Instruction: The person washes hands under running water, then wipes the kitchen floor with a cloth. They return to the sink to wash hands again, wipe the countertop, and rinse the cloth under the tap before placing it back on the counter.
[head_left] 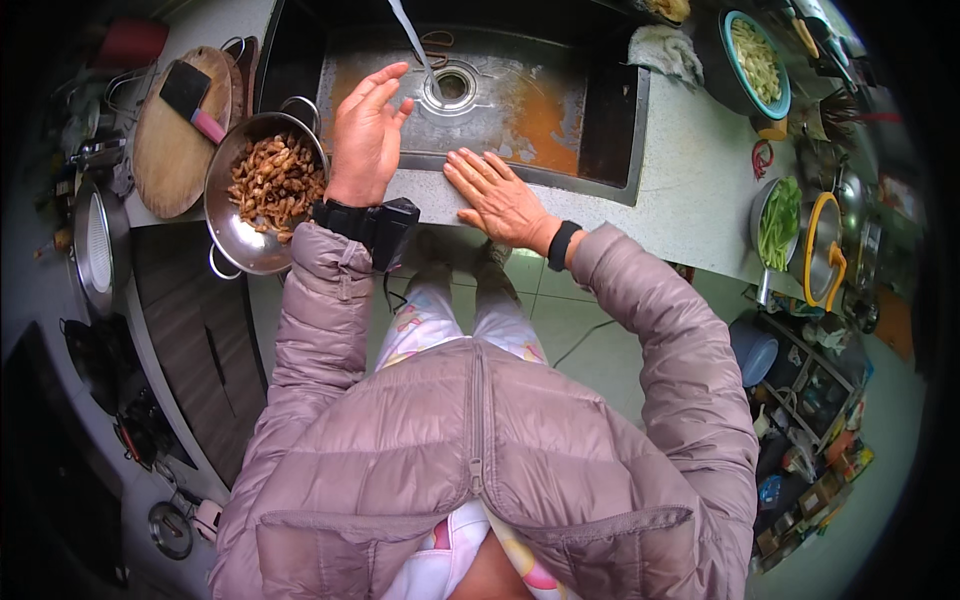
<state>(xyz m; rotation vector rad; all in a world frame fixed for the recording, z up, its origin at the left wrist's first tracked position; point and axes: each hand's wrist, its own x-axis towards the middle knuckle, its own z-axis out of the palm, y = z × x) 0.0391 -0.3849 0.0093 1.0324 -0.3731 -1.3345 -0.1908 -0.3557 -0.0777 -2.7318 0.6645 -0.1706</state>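
My left hand (368,135) hangs over the near left part of the metal sink (545,115), fingers loosely extended and nothing in it. My right hand (498,198) is stretched out flat on the sink's front edge, also holding nothing. A thin water stream (412,38) runs down to the round drain (452,88). Dark-handled scissors (436,60) lie beside the drain. Left of my left hand stands a two-handled steel pot (228,222) with many small, shiny brown food pieces (275,180), whose kind I cannot make out.
At the left, a cleaver (187,92) with a pink handle lies on a round wooden board (165,150). A grey cloth (665,52) sits right of the sink. Farther right are a teal-rimmed bowl (785,95) of pale cut pieces and a pan of green leaves (777,225).
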